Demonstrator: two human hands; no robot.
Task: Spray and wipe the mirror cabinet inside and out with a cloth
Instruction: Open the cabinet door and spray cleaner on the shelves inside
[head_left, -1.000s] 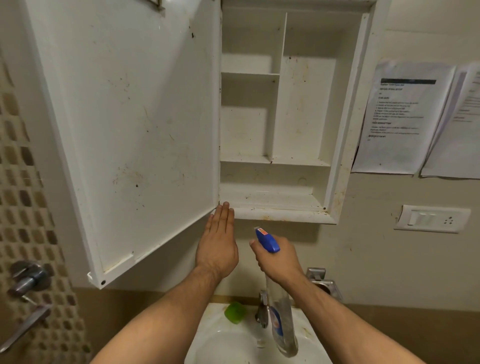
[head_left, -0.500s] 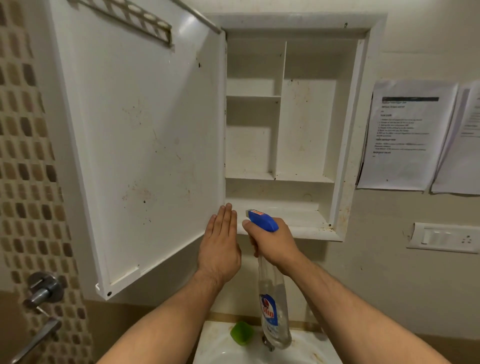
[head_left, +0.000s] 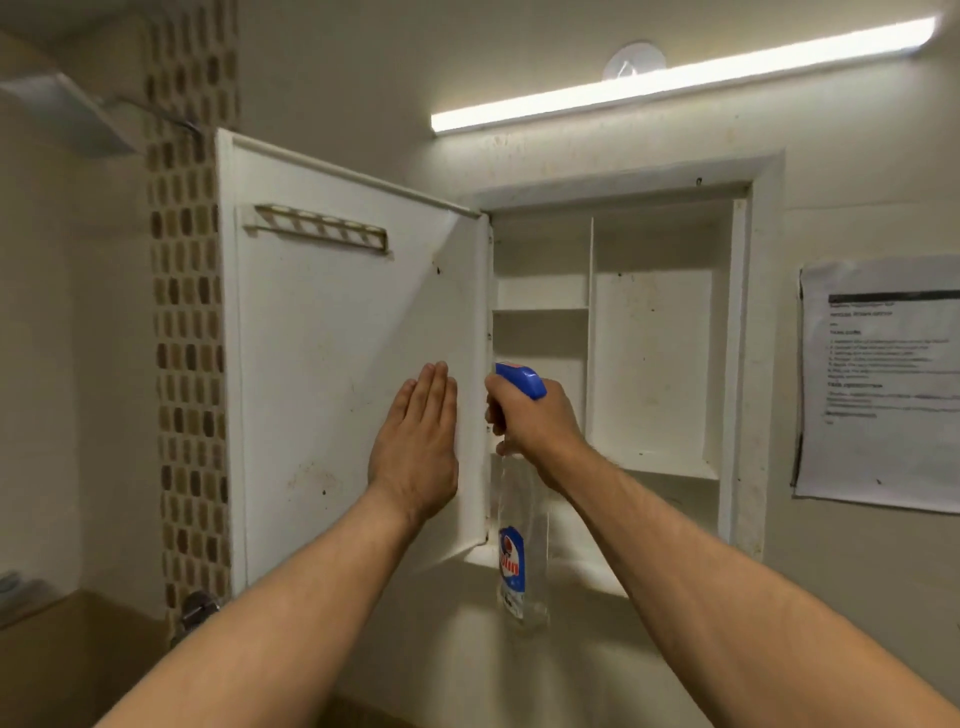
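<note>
The white wall cabinet (head_left: 649, 364) stands open, its shelves bare and speckled with dirt. Its door (head_left: 322, 374) swings out to the left, the stained inner face toward me, with a small rack (head_left: 322, 228) near the top. My left hand (head_left: 415, 447) lies flat with straight fingers against the door's inner face, close to the hinge edge. My right hand (head_left: 535, 421) grips the neck of a clear spray bottle (head_left: 519, 566) with a blue trigger head, held upright in front of the cabinet's left compartments. No cloth is in view.
A lit tube lamp (head_left: 675, 78) runs above the cabinet. Printed sheets (head_left: 878, 384) are taped to the wall at the right. A mosaic tile strip (head_left: 187, 364) and a metal shelf (head_left: 67, 109) lie to the left, with a tap fitting (head_left: 197, 608) below.
Both hands have risen, the left from the door's lower corner to its middle, the right with the bottle up to shelf height. The view tilted upward; the sink dropped out of sight.
</note>
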